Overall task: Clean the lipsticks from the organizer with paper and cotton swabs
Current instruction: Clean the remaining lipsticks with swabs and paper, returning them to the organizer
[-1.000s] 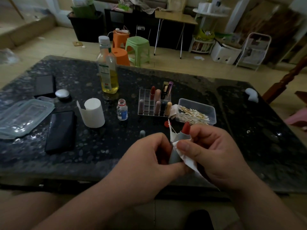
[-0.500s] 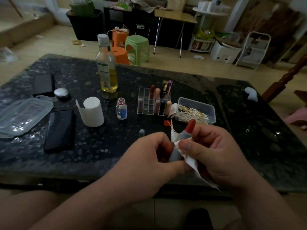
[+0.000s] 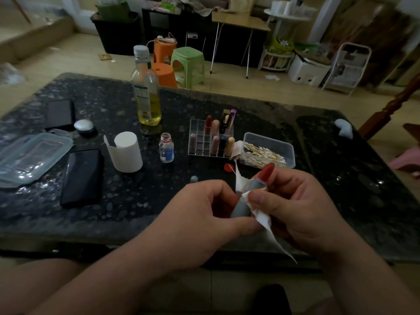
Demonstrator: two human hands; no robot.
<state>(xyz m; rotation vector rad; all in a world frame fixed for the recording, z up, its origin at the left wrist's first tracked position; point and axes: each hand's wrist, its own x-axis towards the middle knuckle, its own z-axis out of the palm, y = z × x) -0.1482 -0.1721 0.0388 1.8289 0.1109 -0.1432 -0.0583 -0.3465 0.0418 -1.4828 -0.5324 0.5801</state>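
A grey lipstick (image 3: pixel 241 208) with a bare red tip is held over the table's front edge. My left hand (image 3: pixel 204 212) grips its lower end. My right hand (image 3: pixel 293 205) pinches a piece of white paper (image 3: pixel 261 214) around its barrel, thumb on the paper. The clear organizer (image 3: pixel 200 142) stands behind, with several lipsticks upright in its cells. To its right is a clear box of cotton swabs (image 3: pixel 268 151). The lipstick's grey cap (image 3: pixel 194 179) and a red lid (image 3: pixel 228 167) lie on the table.
On the dark stone table (image 3: pixel 136 201): a paper roll (image 3: pixel 127 151), a small glass vial (image 3: pixel 166 147), an oil bottle (image 3: pixel 146 92), two dark phones (image 3: pixel 81 176), a plastic lid (image 3: pixel 31 155), a silver compact (image 3: pixel 83 126). Stools and clutter stand beyond.
The lipstick's red tip has tilted to the right and slightly up between my hands. My right hand has shifted with the paper along the barrel.
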